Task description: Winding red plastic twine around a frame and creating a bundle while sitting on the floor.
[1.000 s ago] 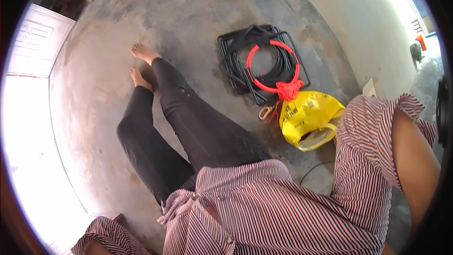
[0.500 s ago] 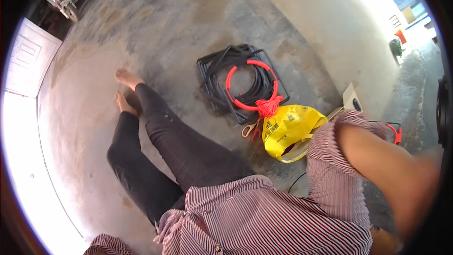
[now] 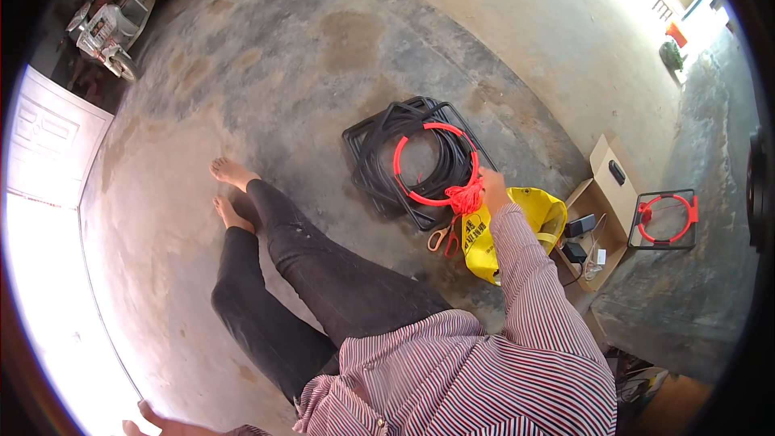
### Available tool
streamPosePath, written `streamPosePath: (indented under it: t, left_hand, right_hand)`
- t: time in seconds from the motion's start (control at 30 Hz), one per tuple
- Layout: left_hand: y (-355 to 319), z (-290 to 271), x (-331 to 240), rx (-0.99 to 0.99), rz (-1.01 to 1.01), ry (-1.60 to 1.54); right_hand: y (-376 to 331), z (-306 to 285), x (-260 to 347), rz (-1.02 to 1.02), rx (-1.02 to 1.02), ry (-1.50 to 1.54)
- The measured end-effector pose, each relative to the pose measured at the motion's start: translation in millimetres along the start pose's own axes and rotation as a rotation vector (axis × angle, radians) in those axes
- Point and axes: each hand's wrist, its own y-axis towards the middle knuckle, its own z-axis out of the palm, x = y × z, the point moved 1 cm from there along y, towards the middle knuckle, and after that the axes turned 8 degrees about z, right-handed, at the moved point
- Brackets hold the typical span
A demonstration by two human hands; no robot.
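Observation:
My right hand (image 3: 494,190) is down at a bundle of red cord (image 3: 466,199), its fingers closed on the bundle's right side. The cord sits against the lower edge of a red ring (image 3: 397,163). That ring rests on coiled black cable and stacked black square frames (image 3: 355,142) on the floor. Just below the cord lie scissors (image 3: 437,240) with orange and red handles. A yellow bag (image 3: 537,208) is partly covered by my right forearm. At the lower left edge my left hand (image 3: 165,424) shows in part, open, with its fingers apart and nothing in them.
Right of the bag stands an open cardboard box (image 3: 615,224) with black adapters and wires inside. Beside it a second black square frame (image 3: 663,245) carries a red ring. My outstretched legs (image 3: 331,274) lie to the left. A motor vehicle (image 3: 113,28) is at the far left.
My right hand has come from the far right side to the red cord and closed on it. My left hand has come into view at the lower left. The view has shifted slightly.

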Motion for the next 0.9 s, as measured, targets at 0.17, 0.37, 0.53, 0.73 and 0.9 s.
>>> streamPosePath:
  t: [0.17, 0.37, 0.53, 0.73, 0.9]
  left_hand:
    - [-71.4, -16.5, 30.6, 0.743, -0.093, -0.516]
    - [-115.0, -41.3, 70.0, 0.889, -0.265, -0.379]
    - [-149.0, -52.5, 86.2, 1.025, -0.334, -0.261]
    - [-190.7, -75.8, 105.5, 1.104, -0.458, -0.172]
    - [-248.5, -107.0, 137.5, 1.094, -0.456, -0.263]
  right_hand:
    - [35.3, 40.0, -114.3, -0.037, 0.056, -0.253]
    - [22.1, 88.4, -97.0, 0.491, -0.232, -0.230]
    - [-9.8, 82.0, -99.7, 0.586, -0.355, -0.325]
    - [9.4, 85.6, -187.4, 0.508, -0.392, -0.059]
    - [-25.4, 86.1, -207.3, 0.341, -0.155, 0.755]
